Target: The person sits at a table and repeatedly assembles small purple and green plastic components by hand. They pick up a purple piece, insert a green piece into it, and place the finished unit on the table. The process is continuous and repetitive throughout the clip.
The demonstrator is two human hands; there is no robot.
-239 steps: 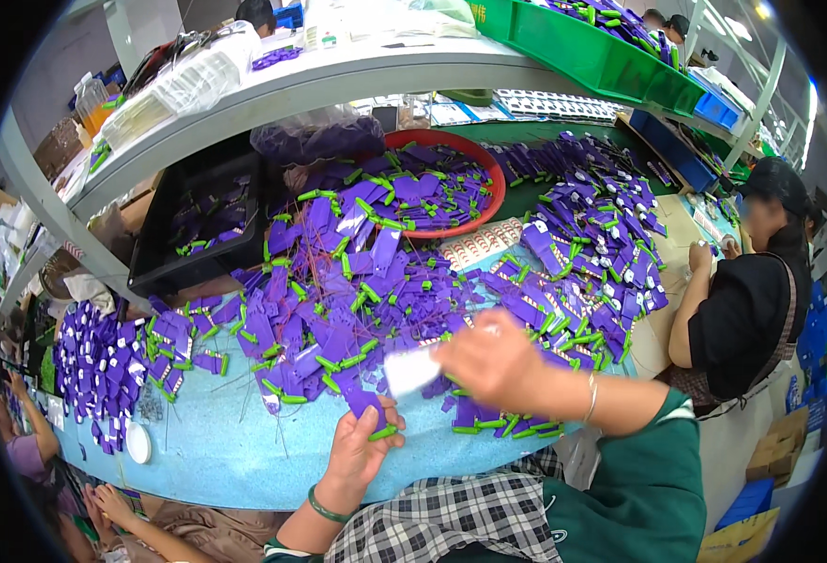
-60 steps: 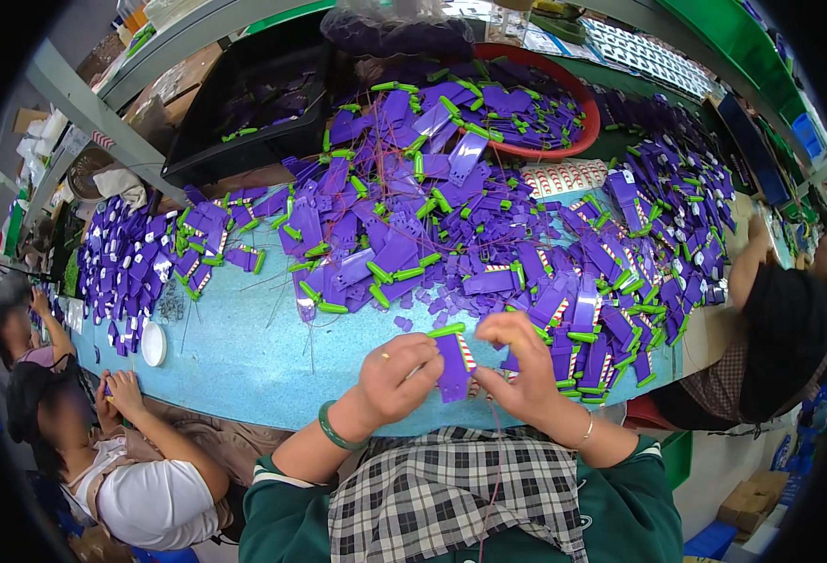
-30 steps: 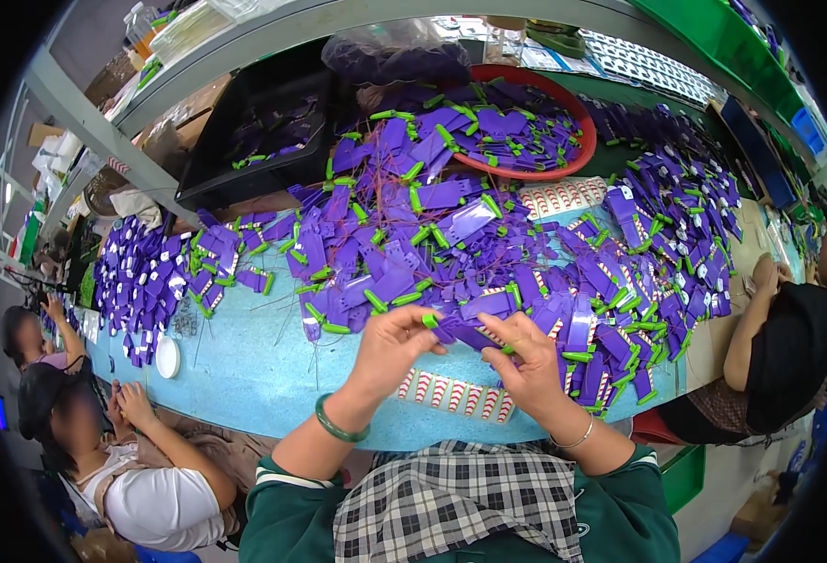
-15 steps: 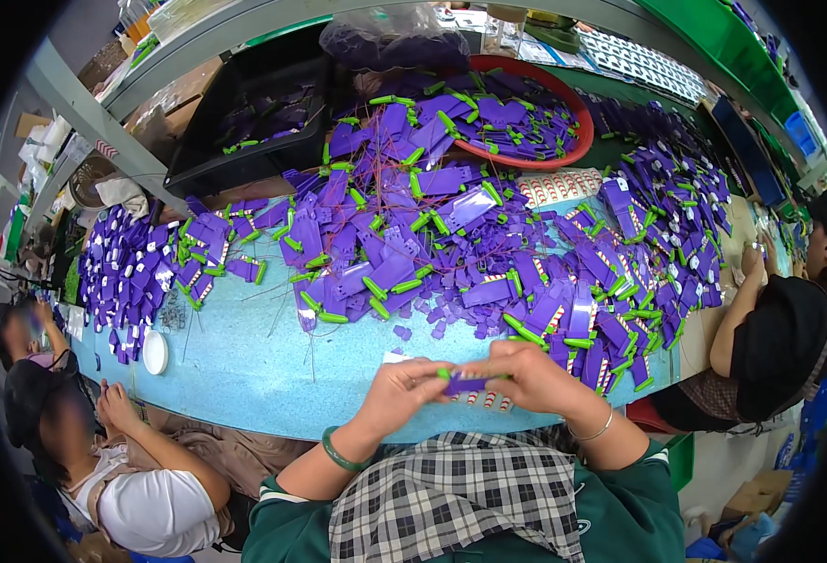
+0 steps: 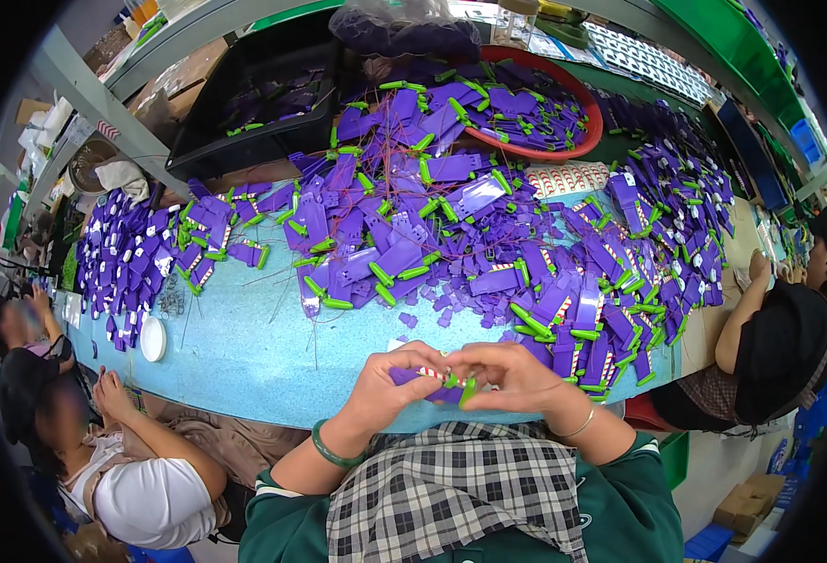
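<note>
Both hands are closed on one small purple plastic part [image 5: 446, 394] with green pieces along its right side and a red-and-white striped strip, in front of my chest. My left hand [image 5: 390, 387] grips its purple left end between thumb and fingers. At the green end [image 5: 470, 390], the fingers of my right hand [image 5: 518, 377] pinch it. My fingers cover much of the part. Beyond my hands spreads a big heap of purple parts with green ends [image 5: 394, 253], thin reddish wires tangled among them. Many striped parts [image 5: 610, 342] lie to the right of my hands.
A red basin [image 5: 593, 122] and a black bin [image 5: 235, 169] hold more purple parts at the back. A small white lid [image 5: 153, 339] lies at left near a purple pile [image 5: 127, 258]. A strip sheet [image 5: 568, 180] lies behind the heap. People sit on both sides.
The purple part has been turned in my hands: its green end now points to the right and the striped strip shows. My right hand has shifted slightly, its fingers now at the green end.
</note>
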